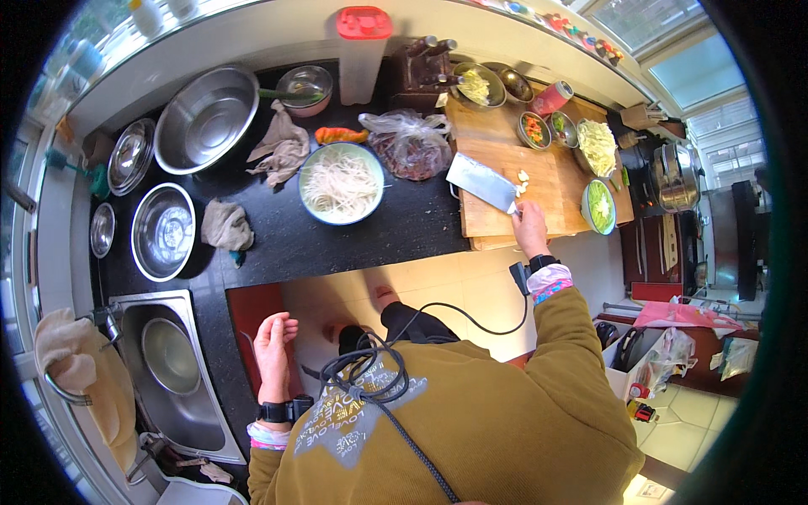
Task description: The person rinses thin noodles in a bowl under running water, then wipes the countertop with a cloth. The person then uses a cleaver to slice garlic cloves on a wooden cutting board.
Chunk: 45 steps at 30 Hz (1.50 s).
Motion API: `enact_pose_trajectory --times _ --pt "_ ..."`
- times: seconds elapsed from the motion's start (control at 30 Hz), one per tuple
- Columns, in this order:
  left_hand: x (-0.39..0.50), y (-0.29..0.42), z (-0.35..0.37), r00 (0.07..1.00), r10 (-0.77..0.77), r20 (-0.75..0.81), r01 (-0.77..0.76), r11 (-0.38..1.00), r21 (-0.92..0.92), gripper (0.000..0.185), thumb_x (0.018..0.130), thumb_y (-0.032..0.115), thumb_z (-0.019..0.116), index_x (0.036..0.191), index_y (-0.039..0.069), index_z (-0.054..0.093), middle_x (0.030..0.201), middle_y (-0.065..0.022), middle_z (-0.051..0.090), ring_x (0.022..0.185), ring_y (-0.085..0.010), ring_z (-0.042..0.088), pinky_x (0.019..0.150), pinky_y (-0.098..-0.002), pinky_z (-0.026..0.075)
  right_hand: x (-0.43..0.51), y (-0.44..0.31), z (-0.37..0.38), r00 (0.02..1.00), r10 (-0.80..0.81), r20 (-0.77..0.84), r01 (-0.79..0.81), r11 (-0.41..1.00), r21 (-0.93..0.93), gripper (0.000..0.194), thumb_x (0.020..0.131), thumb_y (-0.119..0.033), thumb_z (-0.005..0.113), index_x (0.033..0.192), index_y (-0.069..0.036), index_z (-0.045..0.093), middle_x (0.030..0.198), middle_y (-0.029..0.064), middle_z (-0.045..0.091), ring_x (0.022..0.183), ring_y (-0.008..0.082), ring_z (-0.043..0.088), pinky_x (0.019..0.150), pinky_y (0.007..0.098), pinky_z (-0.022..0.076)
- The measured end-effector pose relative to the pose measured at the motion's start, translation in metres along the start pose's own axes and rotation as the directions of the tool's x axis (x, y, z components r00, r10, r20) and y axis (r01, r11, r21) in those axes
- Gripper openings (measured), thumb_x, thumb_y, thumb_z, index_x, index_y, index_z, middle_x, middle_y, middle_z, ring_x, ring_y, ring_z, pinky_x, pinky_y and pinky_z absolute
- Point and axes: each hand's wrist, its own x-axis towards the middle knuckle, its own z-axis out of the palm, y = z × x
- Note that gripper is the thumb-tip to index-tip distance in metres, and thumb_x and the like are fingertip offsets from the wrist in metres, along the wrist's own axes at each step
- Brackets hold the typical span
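Note:
My right hand (530,228) is closed on the handle of a cleaver (481,183), whose broad blade lies over the left edge of the wooden cutting board (543,170). Peeled garlic cloves (522,182) rest on the board just beside the blade. My left hand (273,344) is held low in front of the counter, empty, its fingers loosely curled. To the left of the board stand a bowl of white shreds (341,183) and a tied plastic bag (410,145) with dark contents. A bowl of green shreds (598,207) sits at the board's right edge.
Steel bowls of shredded cabbage (597,148) and chopped peppers (534,130) stand at the board's back, near a red can (552,98). A knife block (421,72) is behind. On the left are a large steel basin (206,120), cloths (227,225) and a sink (189,420). A cable hangs from my right wrist.

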Motion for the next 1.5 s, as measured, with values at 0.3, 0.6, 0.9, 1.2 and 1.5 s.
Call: enact_pose_trajectory --times 0.3,0.6,0.9,1.2,1.5 --pt "0.024 0.02 0.109 0.989 -0.008 0.144 -0.007 0.995 0.102 0.023 0.108 0.019 0.056 0.117 0.003 0.069 0.1 -0.0067 0.074 0.089 -0.012 0.067 0.083 -0.0271 0.054 0.005 0.026 0.006 0.967 -0.24 0.083 0.238 0.971 0.023 0.047 0.076 0.002 0.069 0.122 -0.007 0.058 0.108 0.016 0.061 0.103 0.0381 0.058 0.092 0.0465 0.0492" --pt "0.035 0.025 0.158 0.966 -0.045 0.253 -0.004 0.982 0.187 0.022 0.108 0.018 0.056 0.116 0.003 0.07 0.099 -0.0051 0.073 0.089 -0.0108 0.066 0.084 -0.0266 0.054 -0.013 0.005 -0.02 0.944 -0.33 -0.025 0.33 0.932 0.148 0.048 0.073 0.003 0.068 0.118 -0.012 0.06 0.097 0.0108 0.056 0.096 0.0331 0.057 0.083 0.0433 0.0504" --pt "0.057 0.012 0.192 0.868 -0.02 0.496 -0.09 0.976 0.197 0.02 0.107 0.014 0.056 0.117 0.002 0.069 0.101 -0.0051 0.072 0.09 -0.0104 0.065 0.084 -0.0254 0.054 -0.054 0.032 -0.095 0.995 0.084 -0.055 -0.07 0.975 0.211 0.039 0.088 -0.005 0.064 0.126 -0.011 0.066 0.099 0.0136 0.061 0.094 0.0329 0.062 0.081 0.0417 0.0522" --pt "0.058 0.014 0.211 0.849 0.039 0.526 -0.276 0.883 0.38 0.016 0.104 0.008 0.059 0.114 0.002 0.07 0.099 -0.0037 0.071 0.092 -0.01 0.066 0.084 -0.0247 0.053 -0.065 0.082 -0.095 0.958 0.287 -0.005 -0.282 0.942 0.18 0.033 0.092 -0.011 0.063 0.124 -0.007 0.066 0.1 0.0175 0.064 0.094 0.0363 0.064 0.082 0.0443 0.0523" --pt "0.045 0.025 0.32 0.729 0.18 0.66 -0.556 0.718 0.419 0.013 0.097 0.008 0.067 0.108 0.003 0.071 0.099 -0.0109 0.069 0.089 -0.022 0.069 0.08 -0.0306 0.055 -0.031 0.136 -0.077 0.987 0.155 0.036 -0.158 0.98 0.124 0.027 0.095 -0.017 0.062 0.121 -0.008 0.063 0.105 0.0205 0.066 0.099 0.0413 0.064 0.083 0.0498 0.0523"
